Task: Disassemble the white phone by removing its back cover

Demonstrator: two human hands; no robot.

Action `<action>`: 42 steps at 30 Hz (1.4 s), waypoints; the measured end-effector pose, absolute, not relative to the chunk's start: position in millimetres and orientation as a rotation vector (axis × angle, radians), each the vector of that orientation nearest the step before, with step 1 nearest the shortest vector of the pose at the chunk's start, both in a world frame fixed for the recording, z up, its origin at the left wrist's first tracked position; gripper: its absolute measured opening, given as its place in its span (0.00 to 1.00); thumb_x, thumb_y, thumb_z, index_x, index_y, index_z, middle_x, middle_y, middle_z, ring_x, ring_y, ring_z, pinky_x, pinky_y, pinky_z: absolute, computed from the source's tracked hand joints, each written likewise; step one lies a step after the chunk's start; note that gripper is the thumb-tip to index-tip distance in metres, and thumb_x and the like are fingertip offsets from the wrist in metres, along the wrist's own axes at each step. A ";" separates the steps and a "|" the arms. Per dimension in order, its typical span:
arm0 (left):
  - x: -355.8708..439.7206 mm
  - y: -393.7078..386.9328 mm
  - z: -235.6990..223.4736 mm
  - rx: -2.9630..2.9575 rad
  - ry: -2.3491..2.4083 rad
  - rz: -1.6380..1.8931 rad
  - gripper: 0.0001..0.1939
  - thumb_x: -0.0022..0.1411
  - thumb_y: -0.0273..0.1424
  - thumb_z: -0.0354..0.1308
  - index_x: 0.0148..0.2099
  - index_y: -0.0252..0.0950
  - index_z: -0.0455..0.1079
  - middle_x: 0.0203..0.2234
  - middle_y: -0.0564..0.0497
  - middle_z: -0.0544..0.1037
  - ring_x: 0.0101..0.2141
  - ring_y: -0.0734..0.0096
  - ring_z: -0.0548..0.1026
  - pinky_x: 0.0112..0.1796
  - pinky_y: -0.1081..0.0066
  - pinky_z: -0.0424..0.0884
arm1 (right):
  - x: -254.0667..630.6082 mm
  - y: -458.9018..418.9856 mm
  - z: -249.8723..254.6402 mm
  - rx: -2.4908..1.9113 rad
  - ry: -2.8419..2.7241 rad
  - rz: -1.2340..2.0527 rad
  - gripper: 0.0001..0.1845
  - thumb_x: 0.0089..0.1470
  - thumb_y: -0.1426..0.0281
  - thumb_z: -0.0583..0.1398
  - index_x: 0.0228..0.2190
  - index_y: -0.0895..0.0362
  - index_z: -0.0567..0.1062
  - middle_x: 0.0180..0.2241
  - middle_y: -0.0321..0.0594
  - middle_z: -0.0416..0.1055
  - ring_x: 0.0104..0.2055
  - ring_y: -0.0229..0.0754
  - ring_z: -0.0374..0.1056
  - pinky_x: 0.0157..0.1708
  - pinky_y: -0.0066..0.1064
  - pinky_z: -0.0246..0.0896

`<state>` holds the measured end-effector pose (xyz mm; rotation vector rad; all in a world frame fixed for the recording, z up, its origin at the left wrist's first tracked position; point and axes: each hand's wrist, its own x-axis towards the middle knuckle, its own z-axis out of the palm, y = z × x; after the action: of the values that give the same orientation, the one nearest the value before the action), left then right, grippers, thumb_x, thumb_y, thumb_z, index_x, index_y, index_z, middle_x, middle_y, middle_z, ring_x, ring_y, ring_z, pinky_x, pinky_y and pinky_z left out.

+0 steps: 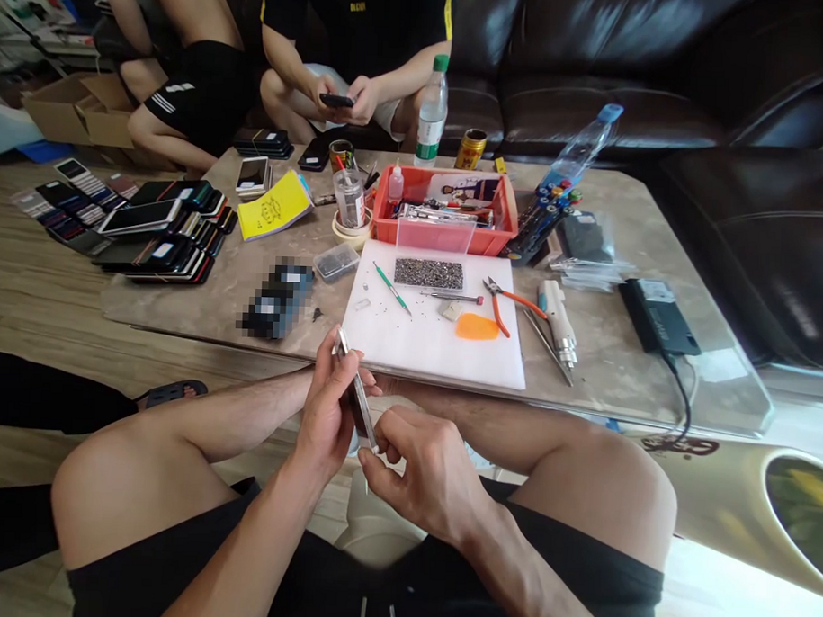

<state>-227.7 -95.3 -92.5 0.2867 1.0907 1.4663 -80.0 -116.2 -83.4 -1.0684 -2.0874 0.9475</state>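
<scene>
My left hand [327, 412] grips a smartphone [355, 392] held on edge between my knees, its fingers wrapped round the upper half. My right hand [416, 466] is closed at the phone's lower end, fingertips pinched against its bottom edge; whether they hold a small tool is hidden. Just ahead on the low table lies a white work mat [444, 341] with a green-handled tool [391, 290], a grey tray of tiny parts [428, 273], an orange pick [477, 326] and orange-handled pliers [510, 303].
A red bin of tools [445, 211], a water bottle [432, 111], a can [470, 149], stacked phones [161, 232], a yellow pad [275, 205] and a black power adapter [658, 317] sit on the table. Two people sit opposite; one holds a phone. Dark sofa behind.
</scene>
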 end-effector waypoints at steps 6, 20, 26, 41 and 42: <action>-234.0 -96.1 -86.2 0.170 0.907 1.353 0.28 0.57 0.28 0.69 0.60 0.41 0.71 0.39 0.51 0.80 0.32 0.70 0.78 0.37 0.68 0.78 | -78.9 -117.9 -89.9 -0.892 -1.966 1.097 0.14 0.61 0.60 0.68 0.33 0.54 0.71 0.31 0.34 0.72 0.31 0.37 0.67 0.33 0.28 0.62; -229.9 -98.4 -81.0 0.021 0.733 1.350 0.29 0.58 0.30 0.66 0.63 0.42 0.70 0.42 0.49 0.81 0.34 0.69 0.79 0.41 0.67 0.77 | -80.0 -115.5 -97.7 -0.866 -1.877 1.023 0.22 0.59 0.52 0.68 0.46 0.53 0.74 0.45 0.45 0.75 0.50 0.48 0.72 0.49 0.37 0.70; -229.6 -99.0 -83.7 0.051 0.735 1.371 0.31 0.58 0.32 0.68 0.63 0.44 0.69 0.46 0.49 0.80 0.36 0.68 0.78 0.41 0.65 0.77 | -80.5 -118.6 -93.8 -0.892 -1.828 1.092 0.23 0.60 0.53 0.68 0.50 0.52 0.73 0.48 0.45 0.74 0.52 0.48 0.71 0.50 0.39 0.72; -232.4 -107.3 -77.3 0.225 0.793 1.392 0.45 0.49 0.28 0.74 0.67 0.51 0.64 0.67 0.48 0.68 0.48 0.59 0.79 0.52 0.55 0.76 | -74.6 -122.9 -87.6 -0.836 -1.694 1.355 0.22 0.62 0.61 0.67 0.55 0.48 0.73 0.55 0.43 0.69 0.56 0.47 0.68 0.47 0.36 0.74; -232.4 -107.5 -76.9 0.239 0.798 1.400 0.46 0.48 0.28 0.74 0.68 0.51 0.64 0.67 0.48 0.68 0.49 0.58 0.78 0.53 0.54 0.75 | -74.7 -123.3 -86.7 -0.841 -1.682 1.363 0.21 0.62 0.61 0.67 0.55 0.48 0.73 0.55 0.43 0.69 0.57 0.47 0.68 0.48 0.35 0.74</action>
<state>-232.4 -107.5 -76.9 0.2393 0.7983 1.4003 -74.7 -123.3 -86.7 -0.8408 -1.6822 1.3626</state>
